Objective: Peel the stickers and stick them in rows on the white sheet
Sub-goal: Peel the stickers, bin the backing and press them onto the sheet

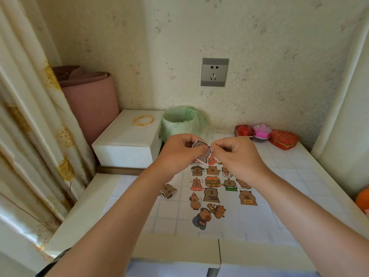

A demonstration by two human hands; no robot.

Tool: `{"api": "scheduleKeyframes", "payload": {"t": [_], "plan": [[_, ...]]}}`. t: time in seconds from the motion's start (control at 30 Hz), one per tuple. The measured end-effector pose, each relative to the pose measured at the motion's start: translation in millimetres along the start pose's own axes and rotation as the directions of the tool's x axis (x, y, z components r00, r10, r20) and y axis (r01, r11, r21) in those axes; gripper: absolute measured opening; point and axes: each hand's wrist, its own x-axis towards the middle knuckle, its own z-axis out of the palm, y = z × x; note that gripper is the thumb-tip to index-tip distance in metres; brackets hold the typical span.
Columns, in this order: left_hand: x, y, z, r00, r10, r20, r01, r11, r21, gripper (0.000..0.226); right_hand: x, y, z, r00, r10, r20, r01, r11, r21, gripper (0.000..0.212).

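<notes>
The brown, white-edged paper capybara sticker (pixel 201 151) is held up in the air between both hands, above the far end of the thin white sheet (pixel 229 200), presumably so that its backing can be worked loose where the person can see the edge. The left hand (pixel 179 154) has its fingers curled and pinches the capybara sticker from the left, steadying it; the right hand (pixel 237 156) nips the sticker's right edge between thumb and forefinger, the other fingers tucked in, which looks like picking at the corner to start the peel. Below the hands, capybara stickers already stuck down (pixel 212 181) lie in rough rows on the sheet, which rests flat on the white grid-patterned table cover (pixel 289 176). A small heap of loose stickers (pixel 167 191) waits just left of the sheet, within the left hand's reach. A bin lined with a pale green bag (pixel 180 121) stands behind the hands, handy for peeled backings.
</notes>
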Motion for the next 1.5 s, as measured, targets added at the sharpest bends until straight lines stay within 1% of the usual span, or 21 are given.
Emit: {"api": "scheduleKeyframes", "payload": {"t": [0.1, 0.13, 0.17, 0.2, 0.27, 0.3, 0.33, 0.37, 0.43, 0.6, 0.7, 0.87, 1.03, 1.2, 1.3, 1.4, 1.5], "plan": [[0, -1, 1, 1.000, -0.008, -0.018, 0.008, 1.000, -0.023, 0.003, 0, 1, 0, 1.000, -0.004, -0.004, 0.004, 1.000, 0.001, 0.022], [0, -3, 2, 0.999, -0.001, -0.036, 0.000, 1.000, -0.015, 0.006, 0, 1, 0, 1.000, -0.008, -0.010, 0.008, 1.000, -0.002, 0.023], [1, -5, 4, 0.997, 0.026, -0.077, -0.024, 0.999, 0.031, 0.013, 0, 1, 0, 1.000, -0.017, -0.020, 0.017, 1.000, -0.013, 0.023], [1, -8, 5, 0.986, 0.086, -0.140, -0.068, 0.990, 0.126, 0.021, 0, 1, 0, 0.999, -0.027, -0.033, 0.027, 0.999, -0.025, 0.023], [0, -12, 7, 0.922, 0.296, -0.251, -0.188, 0.906, 0.379, 0.029, 0, 1, 0, 0.997, -0.040, -0.064, 0.038, 0.998, -0.044, 0.023], [-1, -12, 9, 0.887, 0.388, -0.251, -0.249, 0.859, 0.447, 0.028, 0, 2, 0, 0.996, -0.050, -0.077, 0.045, 0.997, -0.060, 0.023], [-1, -12, 10, 0.879, 0.423, -0.222, -0.290, 0.842, 0.456, 0.023, 0, 3, 1, 0.994, -0.063, -0.089, 0.055, 0.995, -0.084, 0.023], [-2, -11, 11, 0.892, 0.414, -0.182, -0.312, 0.854, 0.417, 0.016, -1, 3, 2, 0.992, -0.077, -0.099, 0.066, 0.992, -0.110, 0.023], [-3, -12, 14, 0.932, 0.340, -0.127, -0.280, 0.896, 0.344, 0.005, 0, 4, 3, 0.989, -0.099, -0.113, 0.081, 0.985, -0.154, 0.019], [-2, -10, 15, 0.977, 0.178, -0.118, -0.149, 0.965, 0.217, 0.015, -1, 3, 2, 0.986, -0.127, -0.108, 0.101, 0.970, -0.223, 0.018], [-2, -8, 14, 0.990, 0.108, -0.095, -0.091, 0.980, 0.175, 0.014, -2, 2, 2, 0.983, -0.153, -0.097, 0.120, 0.950, -0.288, 0.019], [-3, -9, 15, 0.991, 0.096, -0.089, -0.078, 0.980, 0.183, 0.013, -2, 0, 2, 0.983, -0.162, -0.084, 0.128, 0.941, -0.313, 0.020], [-2, -12, 15, 0.987, 0.129, -0.092, -0.106, 0.970, 0.220, 0.013, -2, 3, 2, 0.986, -0.161, -0.051, 0.137, 0.940, -0.314, 0.016], [-2, -13, 14, 0.985, 0.160, -0.058, -0.146, 0.970, 0.195, 0.019, -1, 3, 2, 0.994, -0.107, -0.036, 0.094, 0.960, -0.265, 0.017], [-2, -13, 14, 0.987, 0.154, -0.052, -0.144, 0.978, 0.154, 0.019, -1, 3, 2, 0.996, -0.075, -0.039, 0.065, 0.973, -0.220, 0.017], [-3, -12, 16, 0.990, 0.130, -0.049, -0.125, 0.988, 0.094, 0.019, -1, 1, 2, 0.997, -0.040, -0.060, 0.032, 0.991, -0.133, 0.019], [-5, -8, 18, 0.996, 0.087, -0.030, -0.087, 0.996, -0.014, 0.016, -1, -2, 2, 0.996, 0.059, -0.069, -0.059, 0.998, -0.005, 0.020]]}}
